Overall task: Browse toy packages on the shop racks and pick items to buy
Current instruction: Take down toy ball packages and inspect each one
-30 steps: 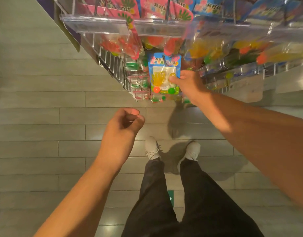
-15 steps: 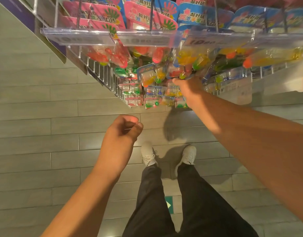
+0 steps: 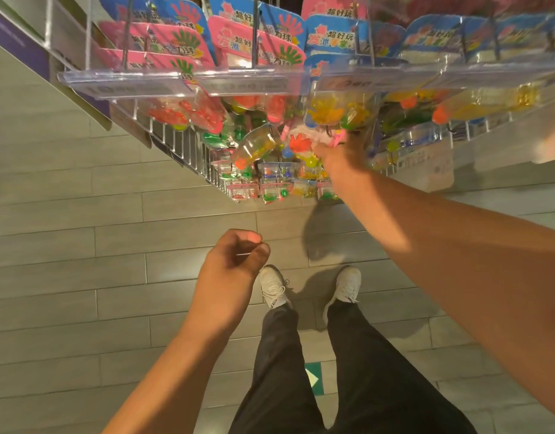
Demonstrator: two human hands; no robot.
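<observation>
Toy packages with pink (image 3: 163, 48) and blue (image 3: 329, 36) cards hang in rows on the wire rack (image 3: 182, 148) above me. My right hand (image 3: 343, 153) reaches in among the lower packages. Its fingers pinch a pink-carded package with a red sticky hand (image 3: 302, 142), which hangs tilted; motion blurs the fingertips. A clear package with a yellow and orange toy (image 3: 254, 148) swings just left of it. My left hand (image 3: 232, 270) hovers over the floor, below and left of the rack, loosely curled and holding nothing.
Clear price-label strips (image 3: 176, 84) run along the rack's front. Small blister packs (image 3: 273, 186) fill the lowest row. Grey plank floor (image 3: 82, 277) lies below, with my white shoes (image 3: 274, 288) and dark trousers close to the rack. A green floor marker (image 3: 313, 377) shows between my legs.
My right hand let go of the blue-carded package it held out and pushed deeper into the rack, onto a pink-carded one. The view tilted up. My left hand stayed put.
</observation>
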